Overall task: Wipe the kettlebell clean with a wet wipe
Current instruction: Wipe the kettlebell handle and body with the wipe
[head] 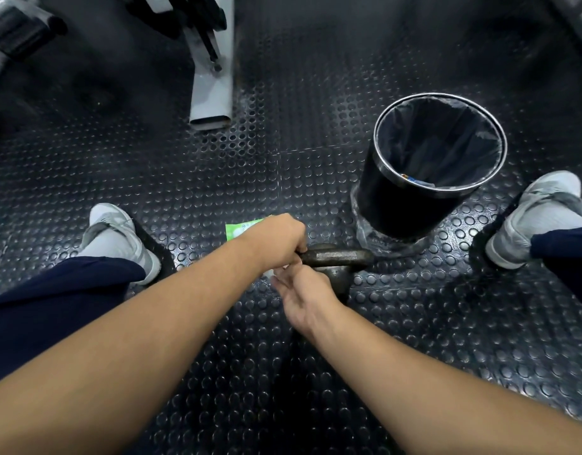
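While the left hand [276,239] is gripping the handle of the kettlebell [338,257], the weight is standing on black studded rubber flooring [217,165]. Right hand [302,293] is resting against its body; grip cannot be told. Lined bin [401,205] is standing just beyond the kettlebell, green packet [240,228] lying beside it, and grey machine frame [212,93] standing well beyond.

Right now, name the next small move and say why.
Probably sweep the right hand around the body of the kettlebell: the left hand grips the handle, steadying it, and a white scrap, likely the wipe, shows at the right fingertips.
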